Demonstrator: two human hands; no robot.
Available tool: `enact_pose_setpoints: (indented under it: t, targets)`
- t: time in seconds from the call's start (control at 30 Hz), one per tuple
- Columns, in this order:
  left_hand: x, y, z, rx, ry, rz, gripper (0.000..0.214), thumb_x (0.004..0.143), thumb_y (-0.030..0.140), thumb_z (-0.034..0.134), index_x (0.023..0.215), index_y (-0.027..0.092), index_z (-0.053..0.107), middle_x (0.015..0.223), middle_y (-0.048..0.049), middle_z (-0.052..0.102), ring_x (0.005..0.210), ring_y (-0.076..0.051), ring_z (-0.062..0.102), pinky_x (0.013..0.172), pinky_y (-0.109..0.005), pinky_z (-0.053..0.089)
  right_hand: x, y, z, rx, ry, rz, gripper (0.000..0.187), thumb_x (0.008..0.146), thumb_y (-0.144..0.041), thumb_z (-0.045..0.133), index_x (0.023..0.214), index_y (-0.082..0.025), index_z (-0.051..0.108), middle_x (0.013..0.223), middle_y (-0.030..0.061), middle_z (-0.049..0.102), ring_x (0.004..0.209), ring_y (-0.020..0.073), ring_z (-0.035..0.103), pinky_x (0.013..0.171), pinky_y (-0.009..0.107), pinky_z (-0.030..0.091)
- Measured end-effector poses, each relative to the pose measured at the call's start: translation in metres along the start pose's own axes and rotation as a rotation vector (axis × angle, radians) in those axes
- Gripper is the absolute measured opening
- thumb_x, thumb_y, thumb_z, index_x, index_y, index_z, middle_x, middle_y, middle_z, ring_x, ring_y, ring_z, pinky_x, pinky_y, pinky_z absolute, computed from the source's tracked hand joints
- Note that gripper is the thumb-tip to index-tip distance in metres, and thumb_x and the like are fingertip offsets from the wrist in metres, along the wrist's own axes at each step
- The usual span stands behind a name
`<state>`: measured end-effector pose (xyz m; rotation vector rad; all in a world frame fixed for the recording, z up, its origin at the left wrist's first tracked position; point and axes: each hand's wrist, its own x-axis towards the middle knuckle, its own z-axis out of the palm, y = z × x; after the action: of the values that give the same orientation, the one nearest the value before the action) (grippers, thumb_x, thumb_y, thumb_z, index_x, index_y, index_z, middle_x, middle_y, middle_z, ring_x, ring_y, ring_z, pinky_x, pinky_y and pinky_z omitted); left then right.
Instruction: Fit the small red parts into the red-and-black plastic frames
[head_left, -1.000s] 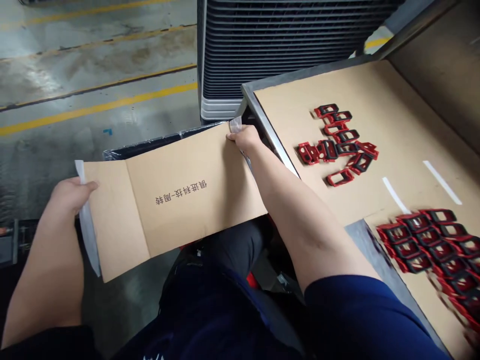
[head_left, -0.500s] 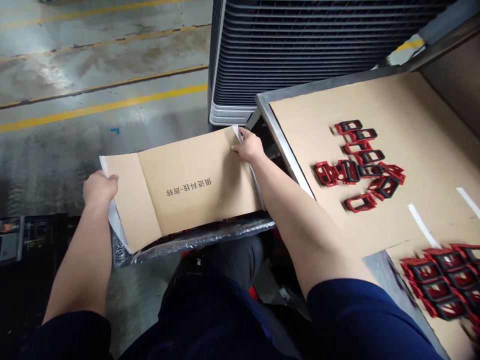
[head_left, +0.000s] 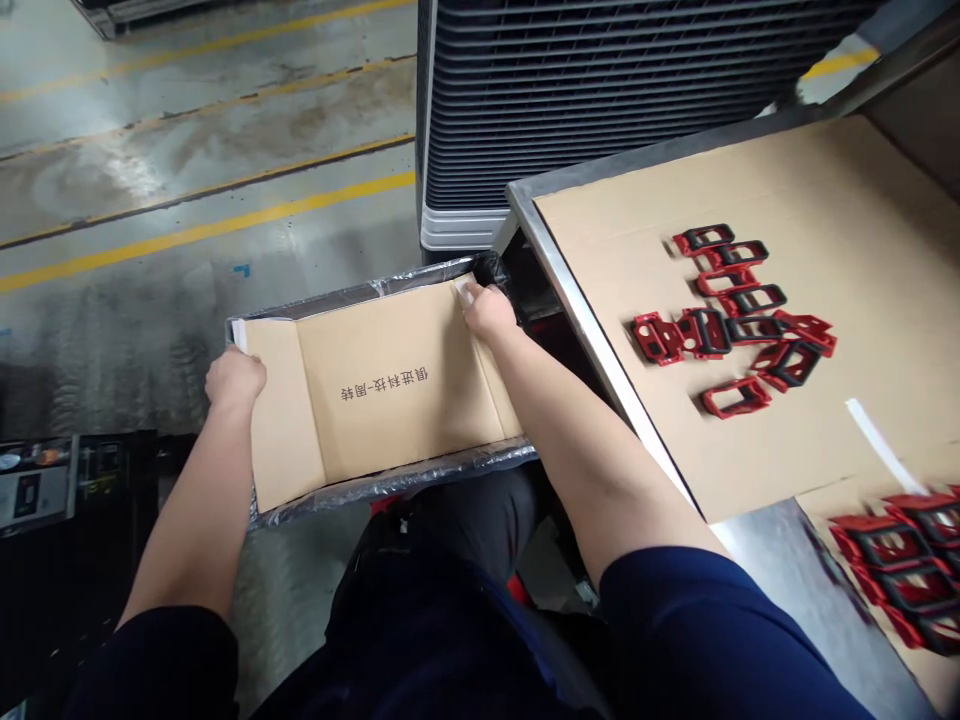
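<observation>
A brown cardboard sheet (head_left: pixel 390 395) with black printed characters lies in a plastic-lined box (head_left: pixel 420 475) below the table edge. My left hand (head_left: pixel 235 378) is closed on the sheet's left end at the box's left wall. My right hand (head_left: pixel 487 310) is closed on the sheet's far right corner, close to the box's black plastic rim. The sheet's left flap is bent up along a crease.
A metal-edged table (head_left: pixel 585 320) on the right is covered with cardboard and carries several red and black plastic frames (head_left: pixel 739 310), with more frames (head_left: pixel 900 560) at the lower right. A dark louvred unit (head_left: pixel 600 90) stands behind. Concrete floor with yellow lines (head_left: pixel 195 230) lies left.
Both hands have lowered the cardboard sheet away from me and down into the plastic-lined box. The sheet now sits inside the box walls.
</observation>
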<state>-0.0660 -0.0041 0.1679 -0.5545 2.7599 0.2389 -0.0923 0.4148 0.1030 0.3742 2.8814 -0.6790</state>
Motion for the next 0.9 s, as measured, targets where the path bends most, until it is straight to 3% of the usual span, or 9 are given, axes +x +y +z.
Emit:
enact_pose_setpoints:
  t: [0.17,0.3,0.4,0.6,0.73,0.9]
  targets:
    - [-0.001,0.014,0.021,0.08,0.011,-0.14,0.103,0.081,0.031,0.065,0.158,-0.002,0.005,0.147,-0.0355,0.046,0.133,-0.049,0.052,0.104,-0.059,0.047,0.002,0.002,0.003,-0.034,-0.059,0.009,0.071,0.081,-0.015,0.069,0.149,-0.015,0.05,0.136,0.0216,0.055,0.118,0.0327,0.062,0.103,0.036,0.047]
    - [-0.002,0.019,0.029,0.129,-0.007,-0.129,0.108,0.081,0.028,0.064,0.16,0.006,-0.007,0.155,-0.0326,0.036,0.135,-0.048,0.05,0.106,-0.058,0.047,0.0,0.001,0.008,-0.055,-0.091,0.033,0.087,0.074,-0.021,0.075,0.154,-0.012,0.042,0.143,0.0248,0.047,0.118,0.0373,0.06,0.103,0.042,0.046]
    - [0.004,0.017,0.023,0.166,-0.045,-0.093,0.114,0.079,0.027,0.068,0.16,0.007,-0.01,0.155,-0.0331,0.036,0.135,-0.046,0.052,0.108,-0.054,0.046,-0.001,0.0,0.012,-0.072,-0.09,0.049,0.084,0.074,-0.023,0.073,0.152,-0.011,0.043,0.144,0.0255,0.046,0.121,0.0395,0.057,0.104,0.046,0.044]
    - [0.025,0.019,0.009,0.231,-0.171,-0.028,0.101,0.082,0.024,0.065,0.155,-0.009,0.004,0.142,-0.0341,0.052,0.133,-0.041,0.055,0.108,-0.047,0.045,0.007,-0.006,0.012,-0.083,-0.114,0.073,0.086,0.074,-0.035,0.076,0.149,-0.004,0.045,0.149,0.0294,0.04,0.131,0.0445,0.046,0.108,0.051,0.039]
    - [0.026,0.027,0.024,0.233,-0.143,-0.043,0.108,0.075,0.016,0.067,0.159,-0.002,0.001,0.14,-0.0337,0.055,0.13,-0.043,0.058,0.107,-0.049,0.047,0.01,-0.007,0.014,-0.087,-0.142,0.101,0.114,0.063,-0.051,0.086,0.154,-0.004,0.036,0.152,0.0304,0.035,0.136,0.0467,0.038,0.109,0.053,0.038]
    - [0.013,0.03,0.048,0.212,-0.059,-0.087,0.1,0.084,0.021,0.058,0.161,0.009,-0.004,0.148,-0.0324,0.045,0.132,-0.042,0.056,0.105,-0.05,0.048,0.008,-0.008,0.02,-0.096,-0.153,0.136,0.128,0.062,-0.056,0.088,0.159,-0.003,0.024,0.154,0.0315,0.031,0.138,0.0458,0.035,0.109,0.052,0.039]
